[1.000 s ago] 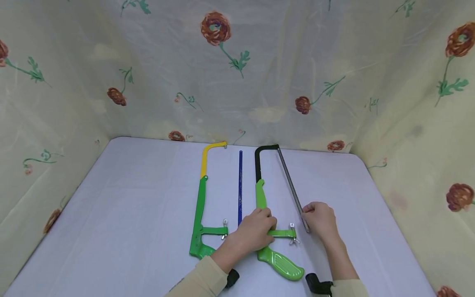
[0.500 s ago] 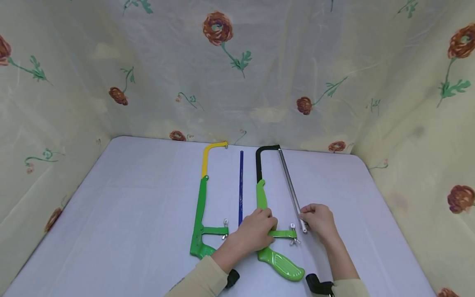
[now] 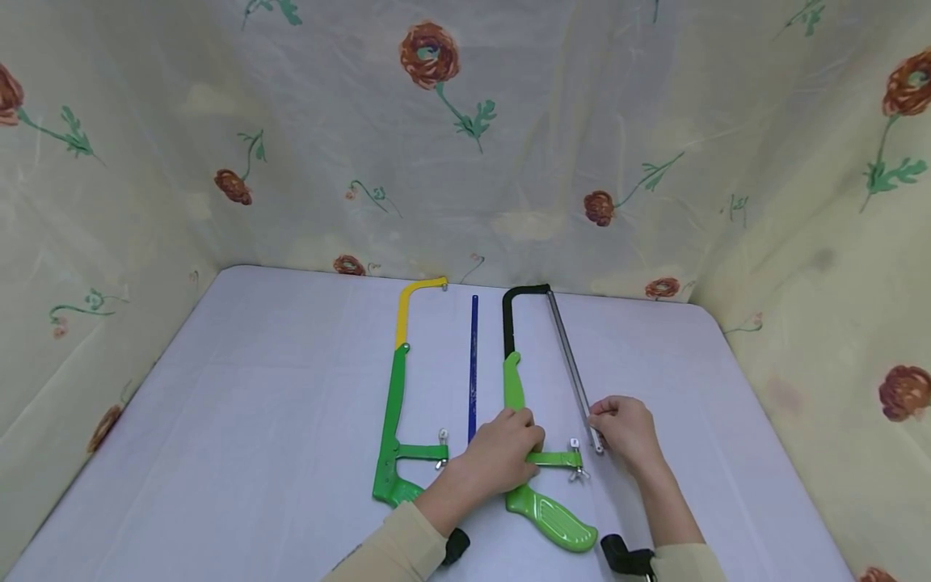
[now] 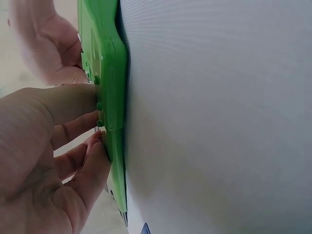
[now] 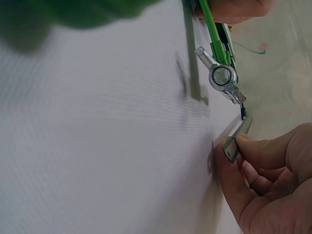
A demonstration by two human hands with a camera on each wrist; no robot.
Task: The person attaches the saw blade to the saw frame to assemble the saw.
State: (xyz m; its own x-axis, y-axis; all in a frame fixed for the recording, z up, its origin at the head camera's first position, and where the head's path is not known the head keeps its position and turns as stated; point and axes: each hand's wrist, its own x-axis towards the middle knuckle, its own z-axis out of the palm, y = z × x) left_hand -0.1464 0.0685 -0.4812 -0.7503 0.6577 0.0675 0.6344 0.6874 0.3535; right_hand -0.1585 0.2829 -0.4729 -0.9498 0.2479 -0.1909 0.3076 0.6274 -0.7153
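Note:
A hacksaw frame (image 3: pixel 512 384), light green with a black front bow, lies flat on the white table. Across its middle, my left hand (image 3: pixel 498 453) grips it; in the left wrist view thumb and fingers (image 4: pixel 95 161) hold its green edge. A grey hacksaw blade (image 3: pixel 570 360) slants toward me, its far end at the tip of the black bow. Thumb and forefinger of my right hand (image 3: pixel 625 432) pinch it close to the near end. That end, with its small hole, stands just right of the frame's near arm, which carries a wing nut (image 5: pixel 222 75).
Left of my left hand lies a second hacksaw frame (image 3: pixel 393 404), green and yellow, without a blade in it. Between the two frames is a blue hacksaw blade (image 3: pixel 473 364), partly behind my hand. Flowered cloth (image 3: pixel 349 145) hangs around the table's far edge and sides.
My right hand has swung the blade's near end slightly left, closer to the frame's near arm. The left hand keeps its grip in the same place.

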